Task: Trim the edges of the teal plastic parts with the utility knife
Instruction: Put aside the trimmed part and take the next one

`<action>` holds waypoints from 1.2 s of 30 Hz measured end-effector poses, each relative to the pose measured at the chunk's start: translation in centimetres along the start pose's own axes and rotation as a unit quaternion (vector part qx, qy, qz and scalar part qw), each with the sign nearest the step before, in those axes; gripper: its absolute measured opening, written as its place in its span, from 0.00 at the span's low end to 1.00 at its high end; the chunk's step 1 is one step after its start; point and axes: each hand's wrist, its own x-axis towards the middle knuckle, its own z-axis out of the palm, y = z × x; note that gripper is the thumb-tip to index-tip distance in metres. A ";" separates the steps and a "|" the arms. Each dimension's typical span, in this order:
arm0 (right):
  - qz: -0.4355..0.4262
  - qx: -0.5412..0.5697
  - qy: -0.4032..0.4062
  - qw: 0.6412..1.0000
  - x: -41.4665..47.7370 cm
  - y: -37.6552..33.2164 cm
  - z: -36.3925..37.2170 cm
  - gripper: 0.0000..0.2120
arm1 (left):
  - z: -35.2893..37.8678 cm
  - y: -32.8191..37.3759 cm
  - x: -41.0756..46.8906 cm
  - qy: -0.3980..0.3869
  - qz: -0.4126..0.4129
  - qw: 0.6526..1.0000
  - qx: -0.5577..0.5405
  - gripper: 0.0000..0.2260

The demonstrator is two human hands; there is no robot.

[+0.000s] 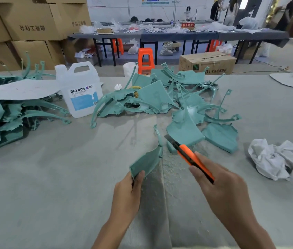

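While left fingers (139,177) pinch the teal part (146,162), right fingers (197,172) seemingly wrap the knife (185,151).

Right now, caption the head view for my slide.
Left hand holds a teal plastic part while the right hand holds an orange utility knife beside it.

i read "dexcon" on the white jug (81,90), "oty" on a carton (208,62) on the floor, and "不合格区" on a red sign (187,25).
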 end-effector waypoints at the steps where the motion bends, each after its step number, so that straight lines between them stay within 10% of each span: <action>1: -0.003 0.027 -0.015 1.000 -0.2 0.1 0.1 0.19 | 0.0 0.0 0.1 0.004 -0.002 1.000 0.001 0.20; 16: 0.045 -0.071 -0.142 0.986 0.9 5.2 1.8 0.09 | -0.5 1.0 -0.3 0.002 0.006 1.000 -0.007 0.19; 21: -0.017 -0.188 0.019 0.982 3.4 11.1 -0.7 0.15 | -1.0 1.1 -0.1 0.036 0.048 0.995 0.085 0.07; 26: 0.296 -0.281 -0.044 0.912 8.6 20.4 -6.1 0.39 | -2.3 2.2 -1.8 -0.016 -0.012 0.966 0.256 0.16; 30: 0.327 -0.217 -0.140 0.909 8.2 22.2 -5.6 0.36 | -2.9 2.8 -1.9 -0.043 -0.104 0.992 -0.065 0.17; 33: 0.262 -0.164 -0.075 0.948 7.1 21.0 -4.5 0.25 | -2.8 2.9 -2.2 -0.028 -0.196 0.914 -0.355 0.24; 36: 0.189 -0.102 -0.035 0.976 6.9 18.4 -3.8 0.19 | -2.7 3.5 -2.5 0.013 -0.221 0.898 -0.381 0.14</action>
